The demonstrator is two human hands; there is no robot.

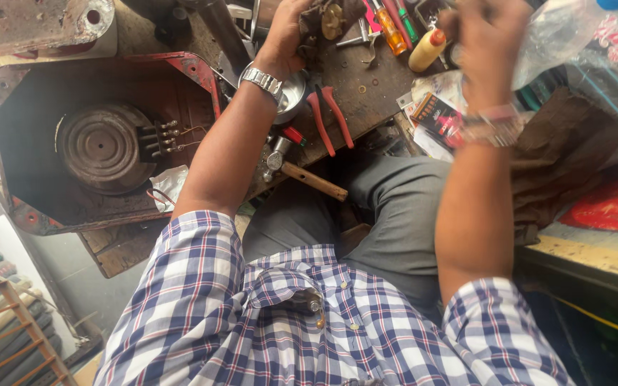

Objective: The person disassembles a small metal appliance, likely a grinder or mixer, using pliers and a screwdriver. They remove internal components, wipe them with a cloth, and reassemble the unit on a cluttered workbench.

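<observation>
Left hand (285, 36) grips a dirty metal part (327, 20) at the bench's far edge; right hand (486, 39) is blurred, its fingers' state unclear. Best brace the part firmly, clear of the pliers (330, 118) and hammer (302, 171)

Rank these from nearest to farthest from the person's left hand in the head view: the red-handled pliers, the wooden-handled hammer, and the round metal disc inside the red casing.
From the left hand:
1. Red-handled pliers, just below the wrist on the workbench.
2. Wooden-handled hammer, lower down, at the bench edge by the knee.
3. Round metal disc, far off to the picture's left inside the red casing.
</observation>
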